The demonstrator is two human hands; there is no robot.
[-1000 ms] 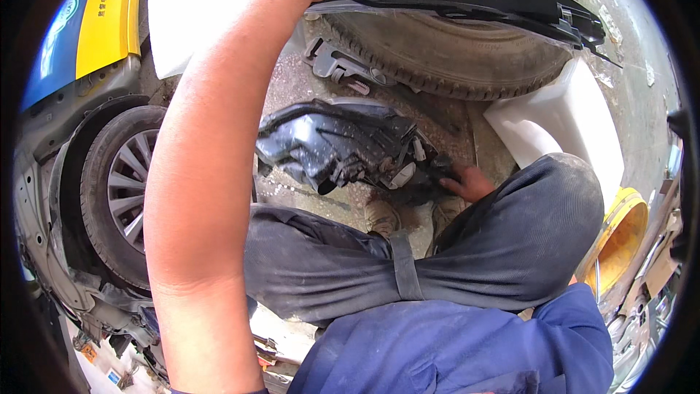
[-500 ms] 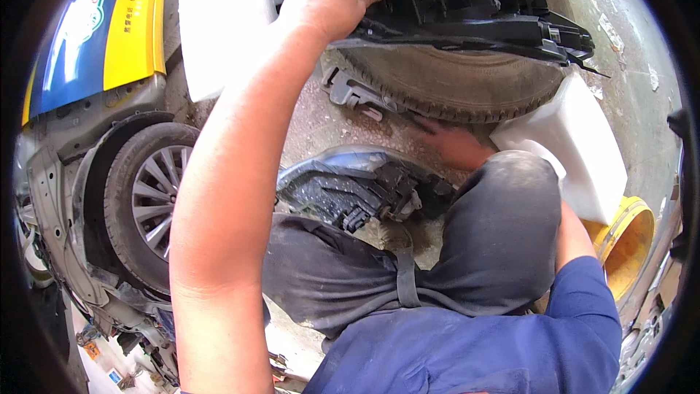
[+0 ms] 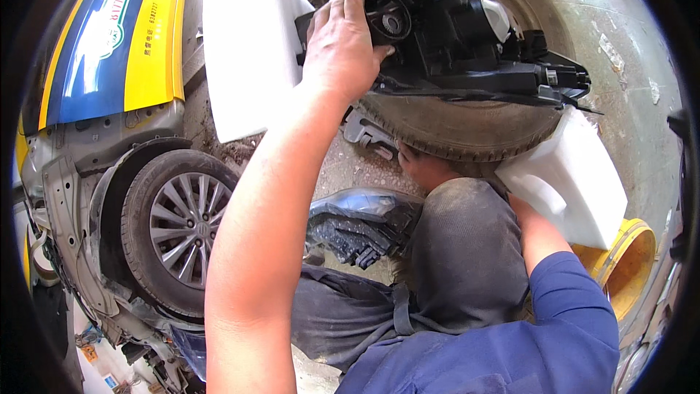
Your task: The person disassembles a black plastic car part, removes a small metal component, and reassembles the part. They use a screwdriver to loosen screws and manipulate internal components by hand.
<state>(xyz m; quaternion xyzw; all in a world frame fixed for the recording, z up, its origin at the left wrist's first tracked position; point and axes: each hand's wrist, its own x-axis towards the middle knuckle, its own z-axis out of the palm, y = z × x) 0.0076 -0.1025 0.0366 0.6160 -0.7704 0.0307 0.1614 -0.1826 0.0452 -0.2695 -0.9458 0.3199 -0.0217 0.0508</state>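
Head view: the left hand (image 3: 343, 58) lies on the left end of a black headlight housing (image 3: 452, 47), fingers close together, thumb spread wide. The housing lies over a tire (image 3: 452, 131), its right tip past the tire's right edge. At the tire's near edge, the right hand (image 3: 425, 170) is beside a grey wrench (image 3: 368, 135); whether its fingers pinch anything, I cannot tell. A dusty headlight (image 3: 357, 222) lies nearer the body.

The top (image 3: 474, 365) is navy blue, with an elbow-length right sleeve (image 3: 571, 292). The trousers (image 3: 470, 270) are dark grey and finely textured, pale and dusty at the right knee (image 3: 468, 191), with a dark strap (image 3: 402, 306) to its left. The left hand (image 3: 343, 55) and right hand (image 3: 425, 169) are bare.
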